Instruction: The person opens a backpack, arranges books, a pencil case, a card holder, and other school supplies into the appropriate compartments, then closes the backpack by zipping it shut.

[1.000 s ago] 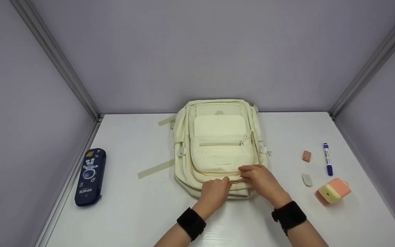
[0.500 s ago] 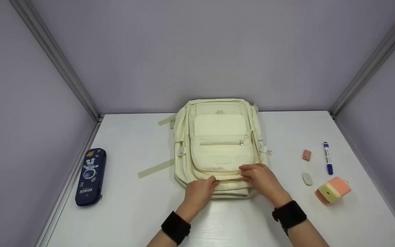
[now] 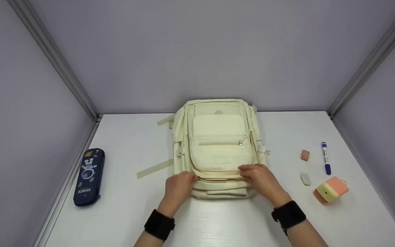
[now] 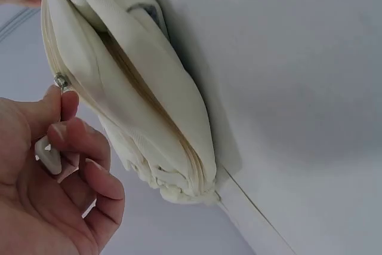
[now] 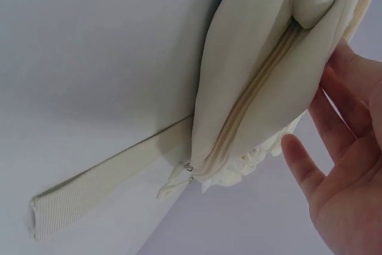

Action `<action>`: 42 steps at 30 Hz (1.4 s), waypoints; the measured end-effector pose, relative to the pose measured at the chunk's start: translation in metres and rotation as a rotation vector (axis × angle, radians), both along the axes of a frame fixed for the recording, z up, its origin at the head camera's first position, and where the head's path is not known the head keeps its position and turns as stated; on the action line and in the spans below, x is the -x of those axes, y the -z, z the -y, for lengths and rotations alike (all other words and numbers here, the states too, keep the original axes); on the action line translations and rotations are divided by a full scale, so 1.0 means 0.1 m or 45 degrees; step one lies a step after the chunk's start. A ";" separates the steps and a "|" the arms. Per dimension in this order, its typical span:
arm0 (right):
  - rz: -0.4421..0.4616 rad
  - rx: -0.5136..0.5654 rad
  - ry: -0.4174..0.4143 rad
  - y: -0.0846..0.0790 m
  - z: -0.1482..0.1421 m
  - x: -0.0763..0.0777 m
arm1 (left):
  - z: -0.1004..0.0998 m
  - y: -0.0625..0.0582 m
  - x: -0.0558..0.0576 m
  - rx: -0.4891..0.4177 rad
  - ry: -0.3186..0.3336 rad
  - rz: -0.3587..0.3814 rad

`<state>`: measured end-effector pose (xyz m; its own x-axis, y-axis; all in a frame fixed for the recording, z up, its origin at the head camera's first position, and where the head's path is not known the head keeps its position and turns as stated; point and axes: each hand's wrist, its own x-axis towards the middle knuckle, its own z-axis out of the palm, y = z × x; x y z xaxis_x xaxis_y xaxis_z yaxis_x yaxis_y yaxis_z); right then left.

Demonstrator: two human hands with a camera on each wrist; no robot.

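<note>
A cream backpack (image 3: 219, 125) lies on the table with its bottom end toward me. At the left of its lower front edge, my left hand (image 3: 178, 188) pinches a zipper pull (image 4: 49, 156). The metal slider (image 4: 61, 80) shows just beyond the fingertips in the left wrist view, and the other fingers curl loosely. My right hand (image 3: 263, 180) holds the front pocket's edge near the lower right corner, thumb and forefinger at the fabric. Its remaining fingers (image 5: 304, 165) spread apart beside the bag in the right wrist view.
A navy pencil case (image 3: 89, 176) with a space print lies at the left. To the right are a pink eraser (image 3: 305, 155), a grey-white eraser (image 3: 305, 179), a blue marker (image 3: 326, 158) and a pink and yellow block-shaped object (image 3: 331, 190). Straps (image 3: 154, 168) stick out leftward from the bag.
My left hand has slid leftward along the backpack's lower front edge with the zipper pull. The right hand has stayed at the lower right corner.
</note>
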<state>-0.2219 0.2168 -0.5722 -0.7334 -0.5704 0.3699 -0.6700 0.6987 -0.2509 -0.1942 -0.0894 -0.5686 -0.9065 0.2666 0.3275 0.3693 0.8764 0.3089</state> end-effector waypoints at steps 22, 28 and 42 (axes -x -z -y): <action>0.139 -0.054 -0.037 -0.11 0.10 -0.01 | 0.27 0.13 0.32 0.203 -0.088 -0.096; 0.117 -0.096 -0.026 -0.17 0.35 -0.04 | 0.24 0.08 0.31 0.137 -0.024 -0.030; 0.215 -0.141 -0.035 -0.03 0.58 -0.08 | 0.25 0.16 0.35 0.116 -0.063 -0.257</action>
